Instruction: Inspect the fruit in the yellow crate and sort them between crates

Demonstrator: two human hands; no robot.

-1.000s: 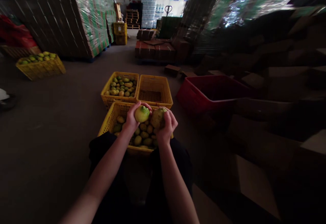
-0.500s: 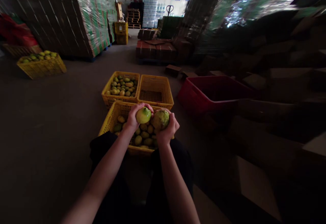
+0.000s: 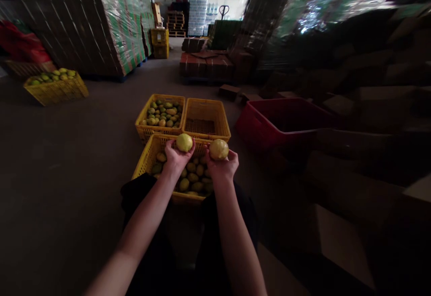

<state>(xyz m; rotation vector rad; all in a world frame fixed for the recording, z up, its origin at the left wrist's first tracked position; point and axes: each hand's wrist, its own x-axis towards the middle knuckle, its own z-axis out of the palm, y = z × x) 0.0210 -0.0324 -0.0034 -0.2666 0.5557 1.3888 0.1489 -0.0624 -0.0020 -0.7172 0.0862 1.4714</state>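
Just above the near yellow crate (image 3: 144,156) I hold one fruit in each hand. My left hand (image 3: 175,158) cups a yellow-green lemon (image 3: 184,142) from below, its fingers curled round the sides. Resting in my right hand (image 3: 224,167) is a duller, brownish-yellow lemon (image 3: 218,150), with the thumb and fingers around it. The hands are slightly apart, palms up. Under them, several green and yellow lemons (image 3: 193,177) lie in the crate, partly hidden by my hands and forearms. The crate stands in front of my knees.
Beyond it stand a yellow crate of fruit (image 3: 164,114) and a yellow crate (image 3: 206,107) with its bare bottom showing. A red bin (image 3: 269,125) is to their right. Cardboard boxes (image 3: 340,242) crowd the right side. Another fruit crate (image 3: 57,89) sits far left, near wrapped pallet stacks (image 3: 124,22).
Both hands have turned palm up and moved slightly apart, rolling the lemons so other sides show. The left lemon has risen a little and shifted left; the right one has shifted right.
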